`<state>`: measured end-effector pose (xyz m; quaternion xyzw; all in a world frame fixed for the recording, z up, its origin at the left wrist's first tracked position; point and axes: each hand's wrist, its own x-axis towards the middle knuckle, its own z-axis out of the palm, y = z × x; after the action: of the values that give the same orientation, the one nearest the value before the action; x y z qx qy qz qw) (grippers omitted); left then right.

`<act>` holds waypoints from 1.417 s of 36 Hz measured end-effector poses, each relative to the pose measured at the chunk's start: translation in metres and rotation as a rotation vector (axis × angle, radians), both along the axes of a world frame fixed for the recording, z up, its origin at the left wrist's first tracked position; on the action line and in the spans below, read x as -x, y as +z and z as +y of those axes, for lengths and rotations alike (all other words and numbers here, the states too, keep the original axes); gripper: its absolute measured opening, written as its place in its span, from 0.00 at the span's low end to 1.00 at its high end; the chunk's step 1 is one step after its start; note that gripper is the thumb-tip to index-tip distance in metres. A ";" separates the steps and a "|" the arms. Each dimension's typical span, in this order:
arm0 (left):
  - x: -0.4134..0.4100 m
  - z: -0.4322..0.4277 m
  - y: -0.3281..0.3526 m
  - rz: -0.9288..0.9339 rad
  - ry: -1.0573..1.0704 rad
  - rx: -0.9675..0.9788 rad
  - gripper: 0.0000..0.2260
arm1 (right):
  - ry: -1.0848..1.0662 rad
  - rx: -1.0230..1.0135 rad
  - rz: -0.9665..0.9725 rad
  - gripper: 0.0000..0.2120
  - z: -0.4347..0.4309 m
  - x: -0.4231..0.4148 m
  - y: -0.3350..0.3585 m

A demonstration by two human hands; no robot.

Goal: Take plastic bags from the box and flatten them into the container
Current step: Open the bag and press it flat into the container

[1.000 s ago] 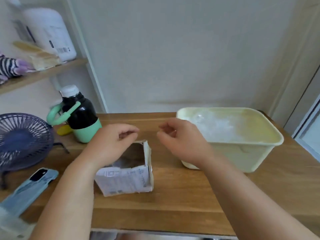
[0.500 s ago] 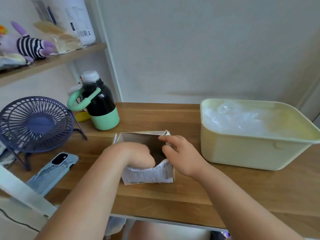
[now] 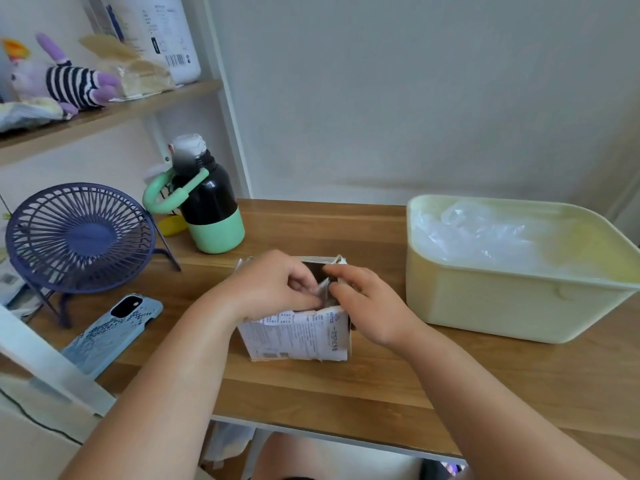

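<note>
Box (image 3: 298, 336) upright at the centre of the wooden table (image 3: 346, 386), top open, printed label toward the camera. Both at the box mouth: left hand (image 3: 273, 285) and right hand (image 3: 367, 303), fingers curled, tips meeting over the opening. Between them a small crumpled bit of plastic bag (image 3: 323, 289), greyish, just poking above the rim; both hands pinch it, one from each side. Rest of that bag is hidden inside the box. Pale yellow container (image 3: 485, 306) stands just right of the box, not touching it; clear bags (image 3: 485, 230) already lie in it, mostly toward its left half. Left of the box: blue phone (image 3: 114, 330) face down, navy desk fan (image 3: 79, 237), black-and-green bottle (image 3: 207, 209) further back. Shelf (image 3: 104, 116) above holds a striped plush toy (image 3: 69, 83)
</note>
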<state>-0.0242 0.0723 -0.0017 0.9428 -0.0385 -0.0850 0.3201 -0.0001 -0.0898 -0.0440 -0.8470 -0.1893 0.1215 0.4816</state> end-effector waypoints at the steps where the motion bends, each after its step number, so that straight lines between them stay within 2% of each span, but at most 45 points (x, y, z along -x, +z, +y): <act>1: 0.001 0.001 0.000 -0.057 0.027 0.055 0.03 | 0.007 0.002 -0.016 0.18 0.000 -0.001 0.000; 5: 0.001 0.004 0.001 -0.256 0.143 0.180 0.03 | 0.011 -0.008 -0.073 0.17 -0.001 -0.001 0.003; 10: 0.006 0.010 0.000 -0.272 0.174 0.274 0.09 | -0.022 -0.029 -0.133 0.15 -0.002 0.001 0.007; 17: 0.010 0.007 0.001 -0.434 0.294 0.395 0.06 | -0.059 -0.033 -0.224 0.12 -0.003 -0.001 0.013; 20: 0.012 0.005 0.000 -0.482 0.329 0.471 0.06 | -0.078 -0.125 -0.190 0.04 0.001 -0.001 0.016; 27: 0.017 0.013 0.004 -0.521 0.382 0.497 0.07 | -0.208 -0.335 -0.190 0.06 0.001 -0.002 0.033; 32: 0.020 0.019 0.006 -0.541 0.393 0.484 0.08 | -0.245 -0.594 -0.042 0.06 -0.001 -0.004 0.052; 35: 0.021 0.020 0.007 -0.541 0.420 0.499 0.07 | -0.271 -0.668 -0.025 0.05 -0.001 -0.005 0.059; 37: 0.021 0.019 0.007 -0.539 0.441 0.534 0.07 | -0.226 -0.640 -0.021 0.14 -0.002 -0.004 0.060; 39: 0.021 0.017 0.007 -0.563 0.466 0.561 0.07 | -0.149 -0.512 -0.008 0.30 -0.003 -0.003 0.058; 40: 0.021 0.017 0.006 -0.575 0.482 0.569 0.07 | -0.114 -0.424 0.004 0.35 -0.002 -0.001 0.057; 41: 0.022 0.016 0.006 -0.582 0.498 0.580 0.07 | -0.076 -0.347 0.016 0.35 -0.001 0.000 0.055; 45: 0.025 0.017 0.004 -0.585 0.558 0.699 0.08 | -0.069 -0.211 -0.024 0.11 0.008 0.001 0.048; 47: 0.027 0.020 0.005 -0.549 0.571 0.830 0.07 | -0.112 -0.218 -0.057 0.09 0.011 0.001 0.047; 49: 0.029 0.023 0.007 -0.498 0.569 0.960 0.07 | -0.127 -0.343 -0.021 0.09 0.014 -0.002 0.048; 51: 0.029 0.029 0.005 -0.484 0.609 0.993 0.08 | -0.158 -0.429 0.018 0.08 0.017 -0.003 0.050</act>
<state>-0.0531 0.1012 0.0033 0.6430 0.1256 0.2539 0.7116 0.0033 -0.0732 0.0057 -0.7365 -0.1396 0.0478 0.6602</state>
